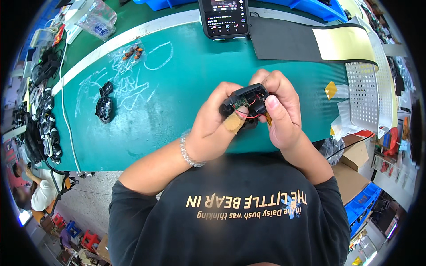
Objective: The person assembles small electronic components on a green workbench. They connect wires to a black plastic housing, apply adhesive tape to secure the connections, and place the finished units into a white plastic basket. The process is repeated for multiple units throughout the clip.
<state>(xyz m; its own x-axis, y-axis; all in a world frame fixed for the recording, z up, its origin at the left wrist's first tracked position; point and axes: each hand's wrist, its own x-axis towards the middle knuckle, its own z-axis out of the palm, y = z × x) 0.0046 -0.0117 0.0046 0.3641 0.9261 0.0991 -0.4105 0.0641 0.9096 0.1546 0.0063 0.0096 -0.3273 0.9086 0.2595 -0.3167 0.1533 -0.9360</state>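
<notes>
Above the near edge of the green bench, both my hands grip a small black plastic housing (243, 92) with its inside exposed. A green circuit board and thin red wires show within it. My left hand (206, 126) wraps its left side, the thumb, with a tan bandage round it, pressing near the wires. On the other side, my right hand (286, 117) is closed around the edge, its thumb lying on the rim. The undersides of the housing and several fingertips are hidden. Further left on the bench lies a pair of black plastic parts (104, 108).
A phone (225, 20) stands at the far edge beside a black sheet (286, 42) with a pale yellow end. A perforated white basket (361, 95) is at right. Left are a clear bag with orange-black pieces (132, 54), a white cable (66, 122) and piled black parts (44, 117).
</notes>
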